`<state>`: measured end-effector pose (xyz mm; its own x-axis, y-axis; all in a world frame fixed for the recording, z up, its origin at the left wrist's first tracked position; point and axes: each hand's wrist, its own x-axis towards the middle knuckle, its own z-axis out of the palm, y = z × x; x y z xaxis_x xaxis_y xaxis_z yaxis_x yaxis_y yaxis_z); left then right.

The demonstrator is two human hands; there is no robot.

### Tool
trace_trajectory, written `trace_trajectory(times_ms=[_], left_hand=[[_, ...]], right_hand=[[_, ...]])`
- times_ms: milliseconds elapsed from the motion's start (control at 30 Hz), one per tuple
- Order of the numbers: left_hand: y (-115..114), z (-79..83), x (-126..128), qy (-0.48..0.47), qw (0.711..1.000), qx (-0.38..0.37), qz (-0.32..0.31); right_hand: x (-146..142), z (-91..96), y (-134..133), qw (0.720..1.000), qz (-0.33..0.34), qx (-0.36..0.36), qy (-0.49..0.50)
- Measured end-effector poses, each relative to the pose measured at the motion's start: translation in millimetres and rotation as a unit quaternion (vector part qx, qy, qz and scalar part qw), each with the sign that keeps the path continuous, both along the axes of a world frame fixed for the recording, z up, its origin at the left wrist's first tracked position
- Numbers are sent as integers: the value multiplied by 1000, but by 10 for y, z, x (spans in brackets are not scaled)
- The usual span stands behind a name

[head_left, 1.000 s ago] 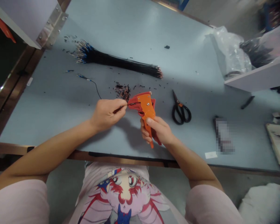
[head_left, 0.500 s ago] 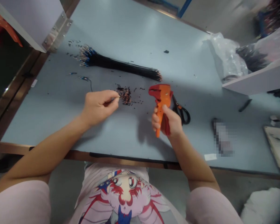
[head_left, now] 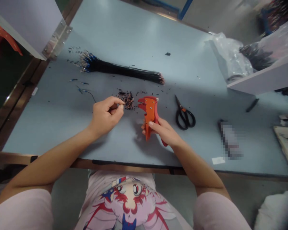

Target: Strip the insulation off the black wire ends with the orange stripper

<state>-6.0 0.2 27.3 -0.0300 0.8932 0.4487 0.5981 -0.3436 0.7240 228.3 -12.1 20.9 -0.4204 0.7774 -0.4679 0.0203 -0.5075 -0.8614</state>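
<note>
My left hand is closed in a pinch on a thin black wire. The wire's blue-tipped end trails out behind the hand onto the table, while the part between my fingers is mostly hidden. Orange-and-red wire strippers are in my right hand, handles spread, jaws pointing left toward my left fingertips with a gap between. Just beyond the left fingertips lies a small heap of copper and black wire scraps. Farther back stretches a thick bundle of black wires, blue and metal terminals at its left end, bare copper at its right.
Black-handled scissors lie right of the strippers. A blurred-out object and a white label are farther right. Clear plastic bags stand behind a white panel. Loose cut bits dot the blue-grey table.
The strippers in my right hand have moved left, closer to my left hand, and their handles are spread wider. The scissors are now fully uncovered. The wire's trailing end has shifted slightly toward me.
</note>
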Motion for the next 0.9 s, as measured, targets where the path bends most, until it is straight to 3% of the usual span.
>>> trace_trajectory(times_ms=[67,167,367,600,900], left_hand=[[-31,-17,48,-25,999,-23,1],[-67,-63,104,-47,998,-40,-12],[-106,-138,163,-46,994,-36,-97],[-153,-165,232,-101,979,-100,-148],[-185,-175,269,-159,959,-156,-174]], right_hand=[[-19,-7,-21,1000,-2,-3,18],[-48,-23,-38,992,12,-63,108],[-62,-44,-20,952,62,-170,248],[-78,-65,-64,937,82,-201,272],[-122,-75,-123,934,91,-173,300]])
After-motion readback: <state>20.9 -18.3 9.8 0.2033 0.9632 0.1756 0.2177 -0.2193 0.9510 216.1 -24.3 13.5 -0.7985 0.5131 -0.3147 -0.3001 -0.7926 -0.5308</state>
